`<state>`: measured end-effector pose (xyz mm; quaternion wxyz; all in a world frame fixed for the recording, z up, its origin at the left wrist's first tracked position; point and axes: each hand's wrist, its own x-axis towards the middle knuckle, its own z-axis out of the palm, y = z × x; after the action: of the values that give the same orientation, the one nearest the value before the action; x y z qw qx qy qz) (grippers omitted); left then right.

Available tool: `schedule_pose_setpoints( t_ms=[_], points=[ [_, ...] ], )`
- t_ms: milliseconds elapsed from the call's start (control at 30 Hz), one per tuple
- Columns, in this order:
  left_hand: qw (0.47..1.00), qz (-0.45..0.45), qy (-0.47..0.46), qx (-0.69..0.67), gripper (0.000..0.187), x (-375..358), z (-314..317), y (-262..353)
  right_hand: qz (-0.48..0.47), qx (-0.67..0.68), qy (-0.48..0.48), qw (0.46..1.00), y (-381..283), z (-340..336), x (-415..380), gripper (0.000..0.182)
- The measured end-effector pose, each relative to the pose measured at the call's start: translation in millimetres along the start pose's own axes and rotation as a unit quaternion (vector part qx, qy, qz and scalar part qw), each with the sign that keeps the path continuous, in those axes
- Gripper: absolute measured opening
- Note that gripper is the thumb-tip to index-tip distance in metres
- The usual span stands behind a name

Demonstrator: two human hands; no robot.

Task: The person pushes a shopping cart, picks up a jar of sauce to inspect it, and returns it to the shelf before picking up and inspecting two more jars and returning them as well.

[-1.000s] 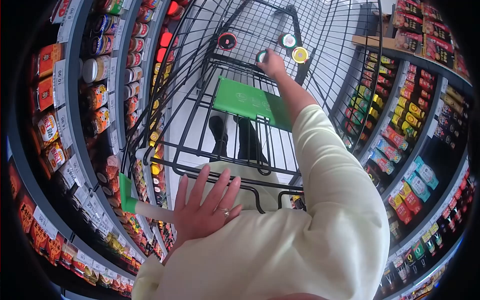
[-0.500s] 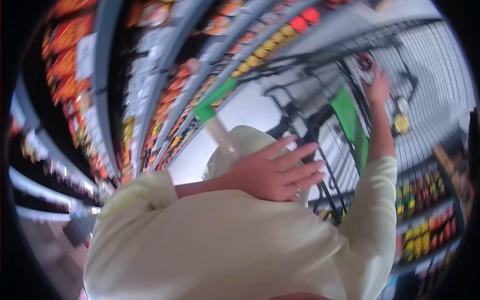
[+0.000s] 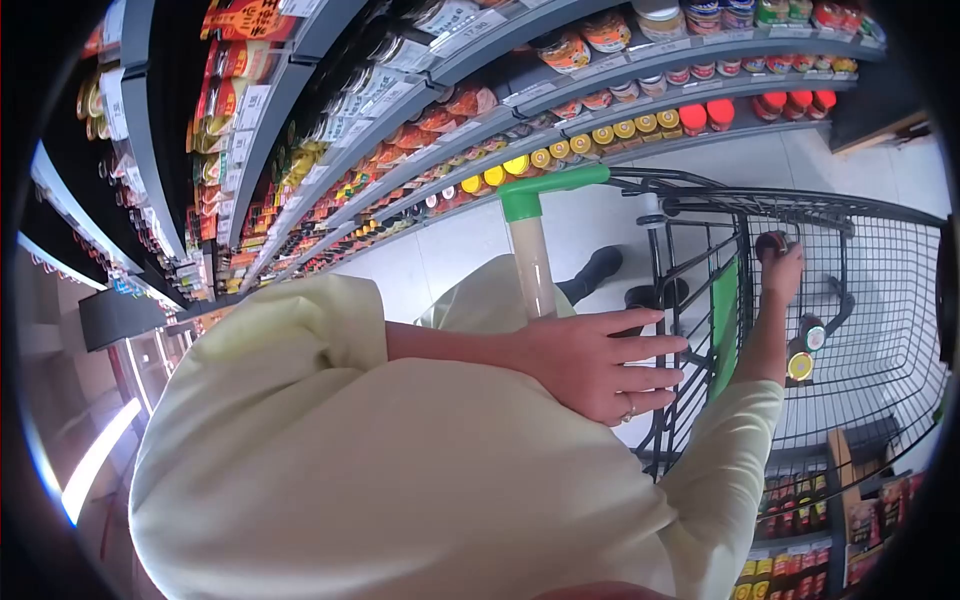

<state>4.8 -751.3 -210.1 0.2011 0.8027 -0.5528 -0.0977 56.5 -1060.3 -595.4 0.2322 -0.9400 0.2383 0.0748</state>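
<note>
My left hand (image 3: 608,368) lies across the translucent bar of the cart handle (image 3: 532,262), its fingers spread and a ring on one of them. At the upper right, my right hand (image 3: 782,272) reaches over the wire cart (image 3: 870,300) with its fingers closed around a dark jar (image 3: 772,247). Two more jars lie in the cart below that hand: one with a yellow lid (image 3: 800,366) and one with a pale, green-marked lid (image 3: 812,334). A green panel (image 3: 724,325) is on the cart's near end.
Curving shelves (image 3: 460,130) of packets and jars run along the left and top. Another stocked shelf (image 3: 795,500) stands at the lower right, beyond the cart. A dark shoe (image 3: 597,270) is on the pale floor (image 3: 440,262) beside the cart.
The view has turned and sharpened, so cart, handle and both hands appear lower in it. My right hand still grips the dark jar; my left hand remains spread at the handle.
</note>
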Motion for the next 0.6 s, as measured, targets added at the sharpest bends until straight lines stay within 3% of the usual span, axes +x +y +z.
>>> schedule_pose_setpoints(
  t_ms=[100,133,167,233,267,333,367,433,467,600],
  points=[
    [1.0,0.002,0.01,-0.002,0.039,-1.0,-0.8,0.8,-0.041,-0.01,-0.031,0.999,-5.6,-5.5,0.3,0.052],
    [1.0,0.006,0.002,-0.005,0.038,0.1,-1.7,0.2,-0.052,0.003,-0.055,0.997,-9.7,-9.4,-0.9,0.062],
    [1.0,0.009,0.006,-0.003,0.038,0.1,-1.3,-0.4,-0.144,-0.017,0.001,0.989,18.3,25.0,9.2,0.072],
    [1.0,0.013,0.015,-0.006,0.038,-1.2,2.2,-0.9,-0.114,-0.018,-0.092,0.989,28.2,46.4,16.3,0.078],
    [1.0,0.014,0.015,-0.007,0.038,-0.8,2.0,-1.3,-0.113,-0.018,-0.092,0.989,32.7,49.6,16.3,0.078],
    [1.0,0.009,0.002,-0.01,0.039,-0.8,-0.2,-1.3,-0.186,-0.071,-0.126,0.972,28.7,46.7,5.5,0.085],
    [1.0,0.009,-0.003,-0.013,0.039,-1.2,-0.8,-1.2,-0.182,-0.068,-0.13,0.972,26.2,46.8,2.7,0.085],
    [1.0,0.003,-0.017,-0.003,0.038,-0.8,-1.4,-0.5,-0.036,-0.043,-0.208,0.976,-20.7,2.0,-5.7,0.086],
    [1.0,0.006,-0.024,-0.01,0.038,0.1,-2.7,-0.1,-0.017,-0.118,-0.213,0.97,-39.4,-14.0,-9.4,0.077],
    [0.997,-0.017,-0.071,-0.023,0.039,4.2,-10.3,0.7,-0.077,-0.266,-0.167,0.946,-2.9,34.6,2.9,0.072]
  ],
)
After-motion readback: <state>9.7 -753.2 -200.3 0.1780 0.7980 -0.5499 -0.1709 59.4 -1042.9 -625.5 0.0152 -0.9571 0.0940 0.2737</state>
